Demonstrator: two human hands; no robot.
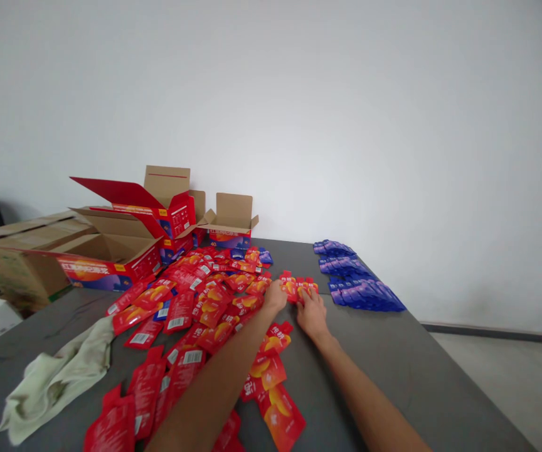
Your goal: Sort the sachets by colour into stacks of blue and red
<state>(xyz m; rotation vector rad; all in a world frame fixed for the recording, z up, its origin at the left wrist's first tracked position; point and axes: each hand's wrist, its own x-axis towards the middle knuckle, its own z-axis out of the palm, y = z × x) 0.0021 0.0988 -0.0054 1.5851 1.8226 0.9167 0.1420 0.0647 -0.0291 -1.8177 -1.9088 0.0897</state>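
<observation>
My left hand (276, 296) is closed at the left edge of a red pouch (288, 284) printed with orange fruit; its fingertips are mostly hidden. Just to the right, my right hand (312, 312) has its fingers bent over the lower part of some overlapping red pouches (307, 285), thumb toward the left hand. These pouches form a short row on the dark table (369, 364). Left of my forearms spreads a large loose heap of red pouches (212, 304), a few blue ones among them. Several more red pouches (271, 370) lie between my forearms.
On the right, blue pouches (362, 293) lie in three overlapping rows near the table edge. Open red cartons (111, 263) and a smaller open carton (231, 235) stand at the back left. A pale green cloth (64, 376) lies front left. Brown boxes (31, 257) stand beyond.
</observation>
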